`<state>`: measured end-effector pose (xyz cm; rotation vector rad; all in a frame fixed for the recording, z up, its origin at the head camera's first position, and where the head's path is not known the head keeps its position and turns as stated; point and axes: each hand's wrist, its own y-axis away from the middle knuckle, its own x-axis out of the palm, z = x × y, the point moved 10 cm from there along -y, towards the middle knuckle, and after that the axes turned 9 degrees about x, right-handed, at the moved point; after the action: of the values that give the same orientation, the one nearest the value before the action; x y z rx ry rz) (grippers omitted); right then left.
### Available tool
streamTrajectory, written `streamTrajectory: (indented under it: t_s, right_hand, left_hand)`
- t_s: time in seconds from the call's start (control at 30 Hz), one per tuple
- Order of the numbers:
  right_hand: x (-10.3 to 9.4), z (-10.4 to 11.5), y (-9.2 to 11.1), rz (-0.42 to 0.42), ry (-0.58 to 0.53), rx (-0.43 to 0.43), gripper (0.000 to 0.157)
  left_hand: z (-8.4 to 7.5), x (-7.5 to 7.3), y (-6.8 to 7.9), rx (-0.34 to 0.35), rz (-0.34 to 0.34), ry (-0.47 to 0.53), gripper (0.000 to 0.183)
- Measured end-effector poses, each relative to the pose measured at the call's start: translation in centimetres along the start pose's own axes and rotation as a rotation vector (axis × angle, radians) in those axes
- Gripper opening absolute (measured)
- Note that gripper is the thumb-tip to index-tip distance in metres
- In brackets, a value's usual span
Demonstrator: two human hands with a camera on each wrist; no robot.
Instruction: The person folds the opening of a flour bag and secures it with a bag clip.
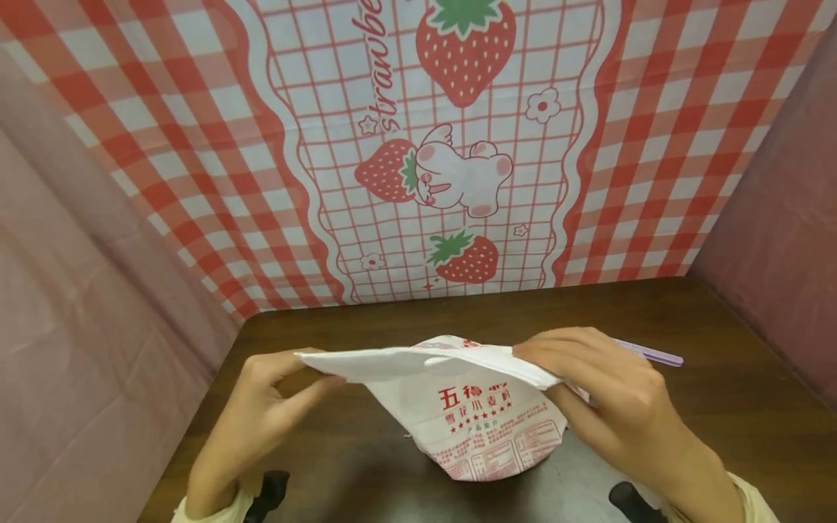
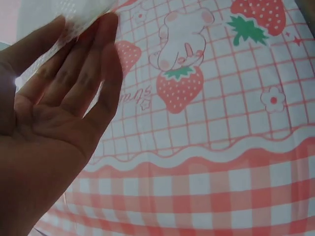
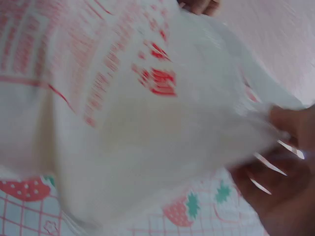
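A white flour bag (image 1: 484,436) with red printed lettering hangs between both hands, its folded top edge stretched sideways. My left hand (image 1: 261,407) pinches the left corner of that edge between thumb and fingers. In the left wrist view, a pale woven piece of the bag (image 2: 81,17) shows at the fingertips of the left hand (image 2: 64,93). At the other end, my right hand (image 1: 615,399) grips the top edge, fingers over it and thumb below. The right wrist view has the bag's printed side (image 3: 142,98) slanting toward the right hand (image 3: 280,167). What the bag contains is hidden.
Under the bag lies a grey surface (image 1: 366,479) on the brown wooden table (image 1: 314,327). A slim purple stick-like item (image 1: 663,357) rests behind the right hand. A strawberry-patterned cloth (image 1: 458,167) hangs at the back, with pink cloth (image 1: 98,290) along the sides.
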<state>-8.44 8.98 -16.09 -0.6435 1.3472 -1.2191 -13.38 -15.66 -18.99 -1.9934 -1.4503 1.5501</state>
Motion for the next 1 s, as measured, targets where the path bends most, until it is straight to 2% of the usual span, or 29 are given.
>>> streamTrajectory:
  t_s: [0.13,0.23,0.37,0.47,0.63,1.0]
  right_hand:
    - [0.1,-1.6,0.6,0.189,-0.013,0.131,0.021]
    - [-0.4,-3.0,1.1,0.241,0.025,0.200,0.023]
    - [-1.3,-4.0,1.2,0.187,0.063,0.204,0.015]
    - [-1.8,-4.5,1.2,0.134,0.087,0.213,0.011]
    - [-2.5,-5.7,1.2,0.061,0.094,0.276,0.017]
    - [-3.8,-7.0,1.3,-0.035,0.103,0.389,0.017]
  left_hand:
    - [-0.3,-0.2,-0.2,0.049,-0.072,-0.037,0.033]
    - [-0.3,-0.2,-0.3,0.050,-0.108,-0.069,0.033]
    - [-0.1,0.0,-0.4,0.015,-0.137,-0.059,0.027]
    - [0.1,0.5,-0.5,-0.021,-0.150,-0.003,0.024]
    - [0.6,1.3,-0.7,-0.076,-0.204,0.117,0.024]
    - [1.0,1.6,-1.4,-0.085,-0.387,0.133,0.007]
